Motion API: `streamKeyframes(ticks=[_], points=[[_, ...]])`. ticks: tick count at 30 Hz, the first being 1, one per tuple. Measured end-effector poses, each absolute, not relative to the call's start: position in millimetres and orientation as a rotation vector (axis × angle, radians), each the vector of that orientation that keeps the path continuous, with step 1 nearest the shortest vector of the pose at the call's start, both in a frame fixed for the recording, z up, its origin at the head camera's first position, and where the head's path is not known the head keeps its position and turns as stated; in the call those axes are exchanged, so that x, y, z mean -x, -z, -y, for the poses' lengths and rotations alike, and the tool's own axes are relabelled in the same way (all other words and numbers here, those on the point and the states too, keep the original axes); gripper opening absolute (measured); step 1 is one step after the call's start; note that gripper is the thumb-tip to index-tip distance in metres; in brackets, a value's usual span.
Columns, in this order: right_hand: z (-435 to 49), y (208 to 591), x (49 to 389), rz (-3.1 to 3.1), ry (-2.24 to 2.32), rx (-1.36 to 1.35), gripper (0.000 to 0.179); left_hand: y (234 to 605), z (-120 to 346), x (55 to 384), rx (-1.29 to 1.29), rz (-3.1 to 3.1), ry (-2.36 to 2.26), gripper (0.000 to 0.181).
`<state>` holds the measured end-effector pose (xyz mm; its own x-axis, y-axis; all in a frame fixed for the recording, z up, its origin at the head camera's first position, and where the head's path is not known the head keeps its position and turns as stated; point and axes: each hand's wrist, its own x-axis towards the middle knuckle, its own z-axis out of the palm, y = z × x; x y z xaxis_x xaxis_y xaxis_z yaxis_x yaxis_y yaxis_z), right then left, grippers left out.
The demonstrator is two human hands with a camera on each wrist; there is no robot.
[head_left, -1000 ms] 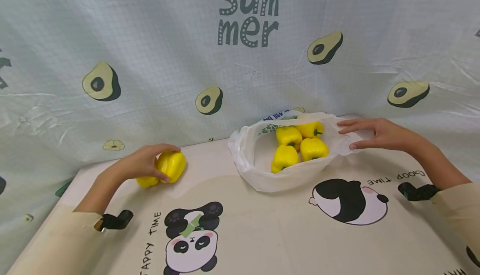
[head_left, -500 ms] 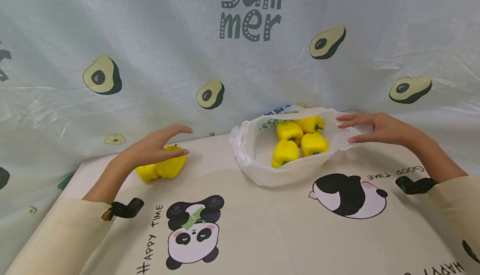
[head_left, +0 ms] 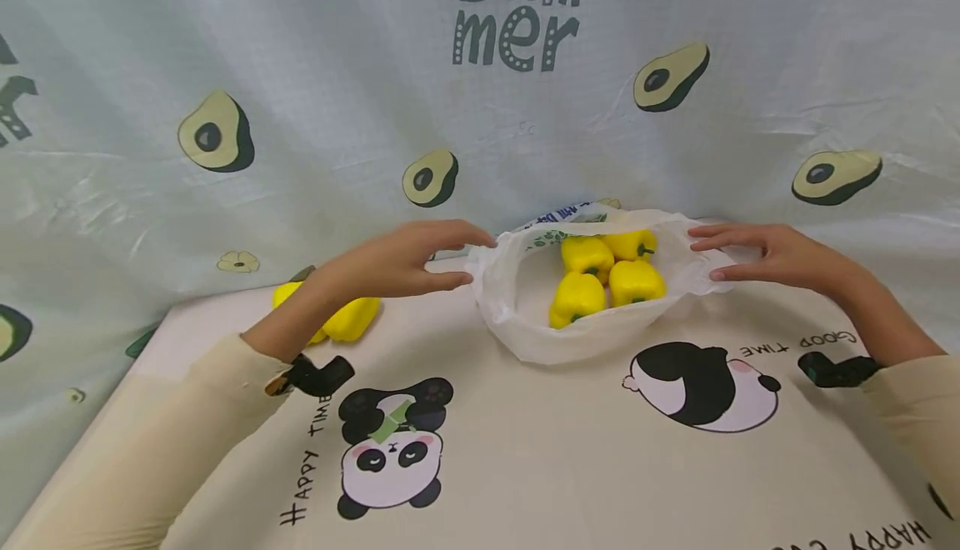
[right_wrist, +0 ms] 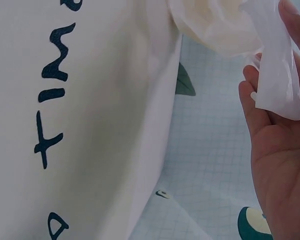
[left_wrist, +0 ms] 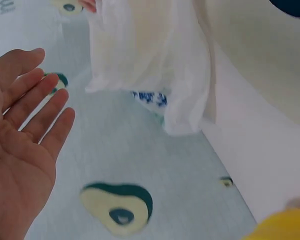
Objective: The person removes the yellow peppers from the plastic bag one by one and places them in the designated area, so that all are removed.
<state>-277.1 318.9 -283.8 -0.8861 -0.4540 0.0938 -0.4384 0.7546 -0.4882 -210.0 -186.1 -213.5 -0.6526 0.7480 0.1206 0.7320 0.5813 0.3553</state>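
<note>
A white plastic bag (head_left: 551, 347) lies with its mouth facing me, several yellow bell peppers (head_left: 577, 298) inside. My right hand (head_left: 780, 257) grips the bag's right edge; in the right wrist view a strip of the plastic bag (right_wrist: 279, 65) runs between thumb and fingers. At the bag's left edge is my left hand (head_left: 408, 260), empty, thumb and fingers apart. The left wrist view shows the left hand (left_wrist: 25, 135) with its fingers extended, beside the bag (left_wrist: 150, 55). Behind my left forearm are more yellow bell peppers (head_left: 352, 318), partly hidden.
The table wears a beige cloth (head_left: 540, 450) printed with pandas and lettering. Behind it hangs a pale curtain (head_left: 322, 100) with avocado prints, close to the bag's back. A black wrist camera (head_left: 321, 375) sits on the left wrist, another camera (head_left: 834, 369) on the right.
My left hand has let go of a bell pepper on the left and moved right to the bag's left edge. The right hand stays at the bag's right edge. The head view has tilted down slightly.
</note>
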Motion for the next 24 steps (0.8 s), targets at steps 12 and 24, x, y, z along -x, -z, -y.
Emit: streamKeyframes(ticks=[12,24], points=[[-323,284,276,-2.925,0.801,0.752,0.05,211,118,237,-1.464,-2.499,-0.477,0.048],[-327,283,277,-2.891,0.858,0.769,0.052,202,66,265,-1.35,-2.312,-0.341,0.055]])
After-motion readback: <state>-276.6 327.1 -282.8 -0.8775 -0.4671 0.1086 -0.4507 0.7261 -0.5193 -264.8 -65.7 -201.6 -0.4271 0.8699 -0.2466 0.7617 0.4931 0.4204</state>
